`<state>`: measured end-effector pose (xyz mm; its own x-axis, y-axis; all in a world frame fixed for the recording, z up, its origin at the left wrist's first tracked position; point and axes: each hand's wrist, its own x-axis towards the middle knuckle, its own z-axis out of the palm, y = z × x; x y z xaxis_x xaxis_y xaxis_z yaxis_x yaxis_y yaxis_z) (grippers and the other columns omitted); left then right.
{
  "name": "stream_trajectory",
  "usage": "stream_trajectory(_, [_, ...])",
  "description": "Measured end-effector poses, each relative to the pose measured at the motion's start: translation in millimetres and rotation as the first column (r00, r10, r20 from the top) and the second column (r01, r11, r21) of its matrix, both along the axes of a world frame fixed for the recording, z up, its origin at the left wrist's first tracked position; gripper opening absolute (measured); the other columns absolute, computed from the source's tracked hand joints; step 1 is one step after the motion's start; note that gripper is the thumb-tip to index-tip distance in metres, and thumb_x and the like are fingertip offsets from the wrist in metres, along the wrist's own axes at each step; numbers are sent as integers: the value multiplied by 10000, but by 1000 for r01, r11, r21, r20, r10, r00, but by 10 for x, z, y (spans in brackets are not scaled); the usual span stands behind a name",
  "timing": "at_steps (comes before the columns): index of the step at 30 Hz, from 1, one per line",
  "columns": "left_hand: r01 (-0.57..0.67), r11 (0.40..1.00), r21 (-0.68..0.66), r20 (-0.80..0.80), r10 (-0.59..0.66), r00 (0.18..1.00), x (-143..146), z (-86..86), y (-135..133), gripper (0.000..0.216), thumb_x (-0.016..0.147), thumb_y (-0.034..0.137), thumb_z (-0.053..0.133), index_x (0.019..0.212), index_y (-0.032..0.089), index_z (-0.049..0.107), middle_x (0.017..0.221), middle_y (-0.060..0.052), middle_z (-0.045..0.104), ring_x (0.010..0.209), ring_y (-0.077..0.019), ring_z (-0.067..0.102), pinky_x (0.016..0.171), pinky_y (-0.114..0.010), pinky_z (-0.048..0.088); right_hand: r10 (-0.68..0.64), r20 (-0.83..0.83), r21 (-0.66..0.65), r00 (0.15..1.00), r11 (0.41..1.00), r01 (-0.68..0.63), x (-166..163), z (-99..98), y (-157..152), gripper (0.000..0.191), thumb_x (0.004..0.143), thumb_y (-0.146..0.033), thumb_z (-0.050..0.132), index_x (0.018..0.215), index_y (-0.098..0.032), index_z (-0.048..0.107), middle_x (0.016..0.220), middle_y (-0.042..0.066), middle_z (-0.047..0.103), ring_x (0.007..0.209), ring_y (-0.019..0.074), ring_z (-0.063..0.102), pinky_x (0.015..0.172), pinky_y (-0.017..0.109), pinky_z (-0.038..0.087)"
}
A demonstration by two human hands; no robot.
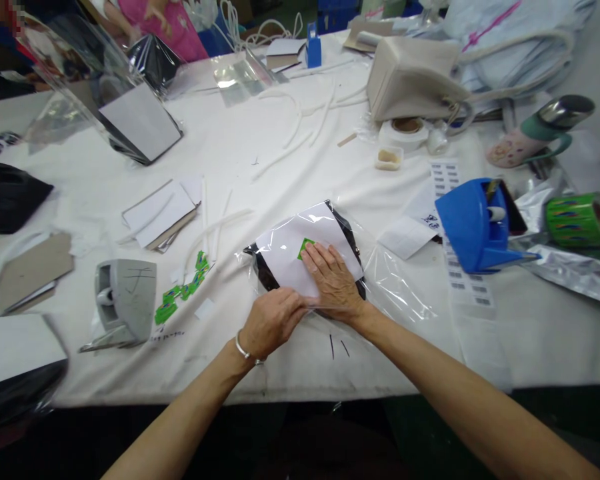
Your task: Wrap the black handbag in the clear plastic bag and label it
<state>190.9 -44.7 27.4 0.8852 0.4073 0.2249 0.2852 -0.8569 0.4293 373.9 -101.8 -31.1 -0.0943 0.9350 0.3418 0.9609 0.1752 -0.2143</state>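
A black item with a white card (300, 233) on top lies inside a clear plastic bag (395, 287) at the table's front middle. My right hand (334, 280) rests flat on the card, fingers stretched out. Under its fingertips a small green sticker (306, 248) partly shows. My left hand (275, 320), with a bracelet at the wrist, is closed on the bag's near edge, its fingertips pinched beside my right palm. To the left, green stickers (183, 290) lie in a ragged row on the cloth.
Left stands a grey tape dispenser (130, 293); right, a blue dispenser (473, 227) and a roll of green stickers (577, 220). Cards (163, 213), a beige bag (410, 73) and a flask (540, 133) surround the work area. A person in pink (165, 27) is across the table.
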Motion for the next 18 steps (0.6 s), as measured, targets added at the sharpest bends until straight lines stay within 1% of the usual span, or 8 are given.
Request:
stream_trajectory(2, [2, 1000, -13, 1, -2, 1000, 11, 16, -14, 169, 966, 262, 478, 877, 192, 604, 780, -30, 618, 736, -152, 575, 684, -260, 452, 6, -4, 18, 1000, 1000, -6, 1, -16, 4, 823, 882, -555, 508, 1489, -63, 252, 1559, 160, 278, 1454, 306, 164, 1181, 539, 195])
stream_trajectory(5, [-61, 997, -53, -9, 60, 998, 42, -4, -16, 191, 982, 262, 448, 875, 188, 588, 793, -24, 612, 728, -136, 576, 688, -242, 443, 18, -8, 33, 1000, 999, -18, 4, -32, 6, 817, 893, -548, 486, 1488, -41, 246, 1557, 171, 277, 1457, 305, 156, 1187, 537, 184])
stream_trajectory(6, [-83, 996, -34, -28, 82, 996, 61, -22, -12, 204, 988, 261, 431, 870, 189, 581, 772, -16, 602, 700, -127, 570, 667, -234, 433, 23, -11, 39, 1000, 999, -23, 6, -35, 6, 813, 898, -544, 480, 1488, -37, 245, 1557, 174, 275, 1457, 306, 155, 1189, 537, 183])
stream_trajectory(8, [-115, 989, 96, -68, 122, 990, 109, -64, 3, 235, 994, 252, 404, 841, 193, 571, 711, 0, 575, 626, -118, 539, 604, -234, 391, 33, -21, 56, 999, 998, -31, 9, -43, 6, 809, 902, -540, 477, 1488, -34, 244, 1556, 180, 273, 1457, 310, 160, 1191, 536, 184])
stream_trajectory(10, [-110, 958, 264, -99, 141, 985, 160, -102, 18, 251, 989, 225, 399, 806, 200, 569, 681, 4, 566, 589, -121, 510, 564, -252, 345, 39, -43, 76, 998, 996, -36, 16, -49, 10, 816, 898, -542, 486, 1487, -31, 246, 1552, 186, 278, 1455, 314, 171, 1195, 535, 184])
stream_trajectory(12, [-114, 925, 363, -107, 163, 981, 201, -131, 27, 250, 981, 206, 411, 785, 201, 565, 664, 6, 562, 575, -126, 498, 550, -265, 318, 50, -72, 89, 996, 995, -44, 29, -51, 19, 825, 893, -544, 508, 1486, -32, 252, 1544, 191, 294, 1453, 316, 187, 1200, 532, 183])
stream_trajectory(16, [-203, 919, 338, -46, 232, 972, 238, -190, 23, 252, 984, 204, 425, 763, 187, 546, 617, 24, 554, 557, -107, 521, 550, -255, 325, 119, -155, 99, 981, 990, -104, 94, -30, 33, 879, 875, -550, 566, 1500, -43, 213, 1522, 195, 339, 1447, 308, 218, 1202, 533, 202])
stream_trajectory(18, [-236, 915, 328, -19, 256, 966, 241, -221, 16, 258, 984, 205, 430, 751, 186, 537, 599, 29, 555, 548, -99, 534, 548, -248, 328, 169, -227, 106, 959, 983, -149, 148, 0, 22, 843, 900, -493, 562, 1514, -63, 175, 1519, 189, 347, 1444, 297, 234, 1197, 538, 219])
